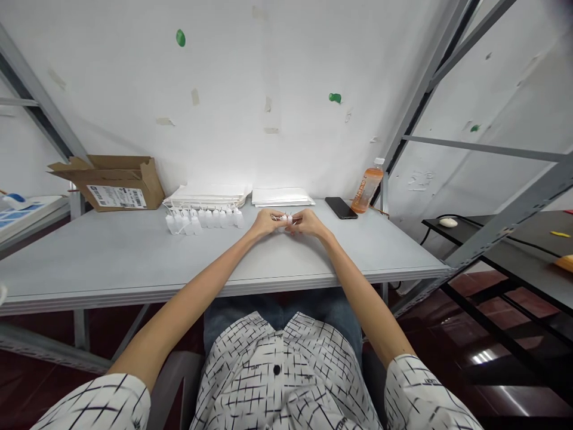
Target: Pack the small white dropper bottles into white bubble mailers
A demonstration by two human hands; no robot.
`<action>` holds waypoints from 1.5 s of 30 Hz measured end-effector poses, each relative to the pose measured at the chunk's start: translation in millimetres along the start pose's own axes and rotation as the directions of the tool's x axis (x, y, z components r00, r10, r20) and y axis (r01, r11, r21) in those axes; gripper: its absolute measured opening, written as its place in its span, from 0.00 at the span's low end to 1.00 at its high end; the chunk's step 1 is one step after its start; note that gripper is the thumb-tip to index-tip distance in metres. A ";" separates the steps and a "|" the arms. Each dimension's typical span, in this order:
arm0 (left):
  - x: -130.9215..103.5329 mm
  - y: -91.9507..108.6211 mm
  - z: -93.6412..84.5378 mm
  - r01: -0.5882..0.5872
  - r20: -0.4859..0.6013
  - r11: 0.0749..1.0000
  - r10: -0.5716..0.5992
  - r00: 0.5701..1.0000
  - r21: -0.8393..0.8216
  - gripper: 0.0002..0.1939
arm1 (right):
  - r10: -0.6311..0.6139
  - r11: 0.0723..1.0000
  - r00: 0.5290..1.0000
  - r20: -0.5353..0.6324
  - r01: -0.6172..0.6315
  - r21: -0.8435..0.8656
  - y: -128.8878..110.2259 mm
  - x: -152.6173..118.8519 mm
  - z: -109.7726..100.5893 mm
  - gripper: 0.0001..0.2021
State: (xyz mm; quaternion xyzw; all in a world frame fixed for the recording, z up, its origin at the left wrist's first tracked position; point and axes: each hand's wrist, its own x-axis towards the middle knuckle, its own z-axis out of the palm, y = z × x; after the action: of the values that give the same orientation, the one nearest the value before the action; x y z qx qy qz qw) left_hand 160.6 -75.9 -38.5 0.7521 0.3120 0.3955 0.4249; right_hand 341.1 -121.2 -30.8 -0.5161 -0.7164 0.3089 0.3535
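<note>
My left hand (265,223) and my right hand (308,223) meet over the middle of the table, their fingers pinched around small white bottle-shaped pieces (287,220) with thin dark tips. At least two of these show between the fingertips; the fingers partly hide them. White strands or edges stick out beside the fingers, too small to make out. To the left of my left hand, a group of several similar white pieces (196,222) stands upright on the grey table (286,263), with a white cord or strip along its left end.
Behind the group lie a stack of white sheets (208,194) and a smaller stack (283,196). An open cardboard box (111,182) stands at back left. On the right are a black phone (341,208) and an orange drink bottle (368,186). Metal posts flank the table.
</note>
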 end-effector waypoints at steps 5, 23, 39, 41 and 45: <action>-0.5 0.6 0.2 0.042 -0.006 0.997 -0.043 0.999 -0.058 0.27 | 0.004 0.998 1.000 0.004 -0.003 -0.058 -4.5 -2.1 -2.1 0.10; -3.9 0.8 -4.9 0.093 0.053 0.993 -0.090 0.995 -0.071 0.26 | -0.222 0.973 0.949 -0.225 0.203 -0.105 -14.1 6.9 -2.5 0.13; -5.6 6.5 -5.5 0.092 0.105 0.995 -0.087 0.991 -0.041 0.26 | -0.223 0.974 0.939 -0.263 0.207 -0.088 -20.7 3.9 0.5 0.19; -6.2 6.7 -5.3 0.084 0.119 0.996 -0.080 0.990 -0.032 0.26 | -0.227 0.974 0.939 -0.260 0.211 -0.086 -22.6 2.8 0.8 0.19; -7.0 6.3 -4.5 0.061 0.143 0.998 -0.061 0.988 0.007 0.23 | -0.238 0.971 0.937 -0.255 0.223 -0.086 -25.1 1.4 1.7 0.17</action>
State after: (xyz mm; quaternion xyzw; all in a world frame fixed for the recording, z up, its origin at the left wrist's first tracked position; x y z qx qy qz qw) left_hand 154.1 -82.5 -33.7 0.7693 0.3040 0.3269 0.4571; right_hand 326.4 -127.0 -11.2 -0.4748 -0.7269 0.1739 0.4647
